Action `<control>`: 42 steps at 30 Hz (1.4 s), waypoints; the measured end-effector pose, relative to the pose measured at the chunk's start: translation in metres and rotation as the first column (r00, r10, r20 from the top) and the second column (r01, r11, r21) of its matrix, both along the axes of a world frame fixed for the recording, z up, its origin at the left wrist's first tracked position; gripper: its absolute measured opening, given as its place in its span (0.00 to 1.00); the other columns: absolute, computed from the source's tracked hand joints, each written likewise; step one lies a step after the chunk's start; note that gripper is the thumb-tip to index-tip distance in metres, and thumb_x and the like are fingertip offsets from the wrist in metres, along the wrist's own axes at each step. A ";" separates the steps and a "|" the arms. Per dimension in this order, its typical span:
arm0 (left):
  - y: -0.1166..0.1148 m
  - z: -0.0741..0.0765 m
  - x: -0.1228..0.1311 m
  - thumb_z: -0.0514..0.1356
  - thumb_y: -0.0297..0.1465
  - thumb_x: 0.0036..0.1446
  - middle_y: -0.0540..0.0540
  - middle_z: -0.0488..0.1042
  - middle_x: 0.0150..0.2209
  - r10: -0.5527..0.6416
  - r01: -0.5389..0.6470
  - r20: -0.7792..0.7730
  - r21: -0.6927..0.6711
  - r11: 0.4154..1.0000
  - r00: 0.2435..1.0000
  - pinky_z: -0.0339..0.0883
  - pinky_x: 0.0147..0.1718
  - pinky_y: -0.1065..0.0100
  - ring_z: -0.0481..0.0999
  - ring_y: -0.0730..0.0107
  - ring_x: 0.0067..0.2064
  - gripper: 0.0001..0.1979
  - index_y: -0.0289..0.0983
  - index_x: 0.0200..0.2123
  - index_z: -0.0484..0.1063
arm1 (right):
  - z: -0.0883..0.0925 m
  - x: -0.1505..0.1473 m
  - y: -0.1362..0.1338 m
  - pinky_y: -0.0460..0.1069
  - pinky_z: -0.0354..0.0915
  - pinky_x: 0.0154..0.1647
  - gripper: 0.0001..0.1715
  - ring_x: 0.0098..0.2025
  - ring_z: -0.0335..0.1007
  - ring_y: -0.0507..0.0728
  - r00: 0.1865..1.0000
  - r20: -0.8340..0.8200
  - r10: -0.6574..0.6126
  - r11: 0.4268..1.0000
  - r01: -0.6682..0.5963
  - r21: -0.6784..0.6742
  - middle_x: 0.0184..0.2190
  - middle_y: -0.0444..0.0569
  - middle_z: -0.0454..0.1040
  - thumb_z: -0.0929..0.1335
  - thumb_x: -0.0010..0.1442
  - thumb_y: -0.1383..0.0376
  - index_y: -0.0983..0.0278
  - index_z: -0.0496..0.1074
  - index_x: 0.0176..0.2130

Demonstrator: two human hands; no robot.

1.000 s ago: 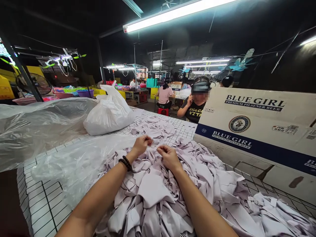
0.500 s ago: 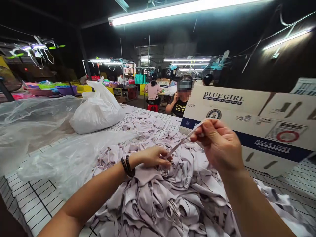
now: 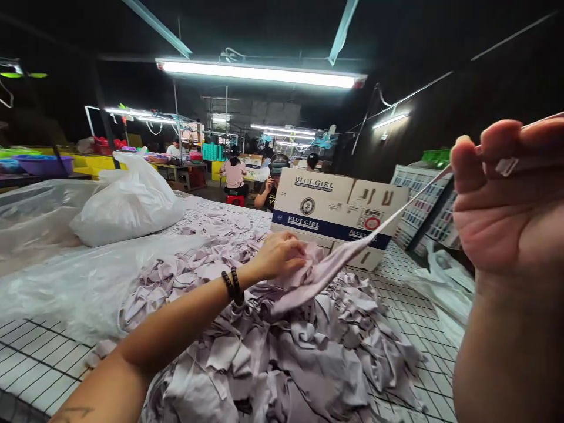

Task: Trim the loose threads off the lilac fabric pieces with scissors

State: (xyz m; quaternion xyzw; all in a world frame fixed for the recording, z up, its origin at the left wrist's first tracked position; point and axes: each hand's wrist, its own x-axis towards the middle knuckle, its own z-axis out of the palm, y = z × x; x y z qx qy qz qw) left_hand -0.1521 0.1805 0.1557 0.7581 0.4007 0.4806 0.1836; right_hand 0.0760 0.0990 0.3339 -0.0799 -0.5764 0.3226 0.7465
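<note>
A big heap of pale lilac fabric pieces (image 3: 299, 352) covers the gridded white table (image 3: 39, 358). My left hand (image 3: 282, 255), with a dark bead bracelet at the wrist, is closed on the bunched end of one fabric strip (image 3: 352, 252) on top of the heap. That strip stretches taut up and to the right. My right hand (image 3: 506, 200) is raised close to the camera at the right edge and pinches the strip's other end between its fingers.
A "Blue Girl" cardboard box (image 3: 339, 211) stands behind the heap. A filled white plastic bag (image 3: 127, 205) and loose clear plastic sheeting (image 3: 57, 276) lie at left. A person in a dark shirt (image 3: 268, 191) sits behind the box; other workers sit farther back.
My right hand has pulled the strip up and far to the right, stretching it out of the heap. My left hand has stayed on the heap, gripping its end. The view swung right.
</note>
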 end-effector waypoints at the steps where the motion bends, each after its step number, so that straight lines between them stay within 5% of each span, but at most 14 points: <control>1: -0.001 -0.001 0.011 0.68 0.29 0.48 0.44 0.77 0.34 -0.009 0.009 0.010 -0.018 1.000 1.000 0.63 0.47 0.63 0.73 0.58 0.41 0.02 0.39 0.29 0.81 | 0.000 0.011 -0.005 0.50 0.65 0.50 0.31 0.41 0.76 0.45 1.000 0.011 0.000 1.000 0.000 0.001 0.25 0.32 0.76 0.53 0.72 0.65 0.59 0.75 0.26; 4: -0.014 -0.013 0.044 0.65 0.29 0.52 0.44 0.78 0.30 -0.028 0.032 0.043 -0.095 0.995 0.999 0.67 0.37 0.65 0.74 0.63 0.32 0.04 0.36 0.28 0.80 | -0.018 0.038 -0.006 0.50 0.69 0.44 0.29 0.33 0.76 0.47 0.998 0.003 0.059 0.998 -0.059 -0.024 0.24 0.37 0.76 0.54 0.72 0.69 0.63 0.75 0.27; 8: -0.056 -0.032 0.089 0.61 0.38 0.58 0.40 0.77 0.44 -0.085 0.099 0.097 -0.146 0.984 0.992 0.68 0.41 0.66 0.75 0.62 0.42 0.16 0.35 0.45 0.77 | -0.063 0.050 0.009 0.50 0.74 0.34 0.09 0.30 0.76 0.52 0.972 0.009 0.234 0.944 -0.225 -0.243 0.25 0.42 0.77 0.67 0.60 0.65 0.63 0.74 0.28; 12: -0.092 -0.041 0.120 0.62 0.46 0.56 0.43 0.77 0.43 -0.316 0.402 0.291 -0.314 0.860 0.903 0.65 0.43 0.67 0.74 0.64 0.42 0.23 0.34 0.46 0.76 | -0.090 0.052 0.019 0.48 0.74 0.33 0.06 0.31 0.75 0.52 0.949 0.045 0.311 0.886 -0.272 -0.375 0.27 0.42 0.76 0.71 0.55 0.63 0.62 0.71 0.29; 14: -0.094 -0.043 0.124 0.66 0.48 0.50 0.46 0.77 0.34 -0.343 0.500 0.407 -0.389 0.774 0.847 0.63 0.39 0.69 0.72 0.66 0.37 0.23 0.32 0.38 0.78 | -0.091 0.056 0.020 0.47 0.73 0.34 0.08 0.31 0.74 0.51 0.942 0.053 0.330 0.873 -0.284 -0.396 0.27 0.41 0.74 0.71 0.55 0.62 0.62 0.70 0.29; 16: -0.090 -0.043 0.121 0.66 0.50 0.48 0.48 0.74 0.29 -0.316 0.509 0.451 -0.412 0.756 0.835 0.61 0.35 0.71 0.69 0.69 0.33 0.24 0.32 0.32 0.78 | -0.089 0.064 0.019 0.47 0.73 0.34 0.09 0.30 0.73 0.51 0.940 0.058 0.337 0.872 -0.288 -0.397 0.27 0.41 0.73 0.71 0.55 0.61 0.61 0.69 0.28; 23: -0.080 -0.043 0.103 0.63 0.52 0.51 0.55 0.62 0.22 -0.260 0.580 0.590 -0.452 0.678 0.764 0.60 0.28 0.72 0.61 0.77 0.24 0.25 0.33 0.34 0.72 | -0.104 0.101 0.017 0.42 0.67 0.25 0.03 0.22 0.65 0.48 0.948 0.061 0.312 0.859 -0.255 -0.443 0.19 0.39 0.68 0.71 0.49 0.66 0.61 0.73 0.29; 29: -0.093 -0.057 0.111 0.70 0.46 0.44 0.56 0.65 0.21 -0.137 0.576 0.651 -0.530 0.622 0.747 0.58 0.22 0.75 0.62 0.80 0.20 0.23 0.33 0.32 0.72 | -0.127 0.103 0.033 0.41 0.67 0.25 0.08 0.22 0.67 0.48 0.956 0.027 0.293 0.826 -0.238 -0.512 0.20 0.39 0.71 0.74 0.45 0.63 0.61 0.72 0.28; 31: -0.105 -0.066 0.119 0.67 0.50 0.46 0.55 0.65 0.18 -0.069 0.631 0.701 -0.588 0.507 0.709 0.58 0.21 0.75 0.63 0.80 0.18 0.25 0.32 0.27 0.72 | -0.127 0.098 0.035 0.42 0.68 0.25 0.09 0.22 0.67 0.48 0.954 0.013 0.298 0.818 -0.248 -0.519 0.19 0.39 0.71 0.74 0.44 0.63 0.61 0.72 0.27; 34: -0.132 -0.082 0.140 0.52 0.63 0.50 0.43 0.75 0.24 0.016 0.848 0.850 -0.527 0.057 0.527 0.66 0.23 0.68 0.72 0.71 0.20 0.40 0.28 0.33 0.77 | -0.123 0.090 0.034 0.44 0.69 0.27 0.08 0.23 0.67 0.49 0.953 -0.003 0.303 0.816 -0.261 -0.516 0.20 0.38 0.71 0.74 0.45 0.63 0.60 0.71 0.27; 36: -0.148 -0.091 0.159 0.46 0.66 0.51 0.35 0.79 0.37 0.158 0.939 0.929 -0.317 -0.135 0.336 0.72 0.30 0.62 0.79 0.62 0.28 0.47 0.27 0.45 0.76 | -0.120 0.086 0.030 0.45 0.69 0.28 0.07 0.23 0.67 0.49 0.951 -0.014 0.308 0.817 -0.272 -0.508 0.20 0.38 0.70 0.73 0.45 0.63 0.60 0.72 0.27; 38: -0.156 -0.095 0.178 0.45 0.65 0.53 0.36 0.78 0.45 0.306 0.987 0.940 -0.131 -0.090 0.153 0.73 0.36 0.60 0.81 0.59 0.35 0.45 0.32 0.52 0.72 | -0.119 0.084 0.023 0.44 0.68 0.28 0.06 0.23 0.66 0.49 0.949 -0.023 0.315 0.824 -0.285 -0.490 0.20 0.39 0.70 0.73 0.46 0.63 0.60 0.72 0.27; 40: -0.155 -0.094 0.192 0.48 0.61 0.56 0.40 0.79 0.46 0.437 0.997 0.899 -0.048 0.061 0.016 0.72 0.36 0.62 0.81 0.61 0.35 0.37 0.38 0.52 0.71 | -0.118 0.085 0.014 0.43 0.67 0.27 0.05 0.24 0.65 0.48 0.949 -0.026 0.314 0.835 -0.289 -0.468 0.20 0.39 0.68 0.73 0.47 0.64 0.60 0.72 0.28; 42: -0.149 -0.090 0.197 0.52 0.54 0.60 0.46 0.80 0.41 0.549 0.977 0.835 -0.086 0.193 -0.035 0.71 0.31 0.66 0.79 0.67 0.30 0.26 0.41 0.48 0.72 | -0.118 0.090 0.003 0.43 0.67 0.29 0.05 0.24 0.64 0.48 0.955 -0.018 0.296 0.849 -0.272 -0.453 0.20 0.39 0.67 0.72 0.49 0.64 0.61 0.72 0.28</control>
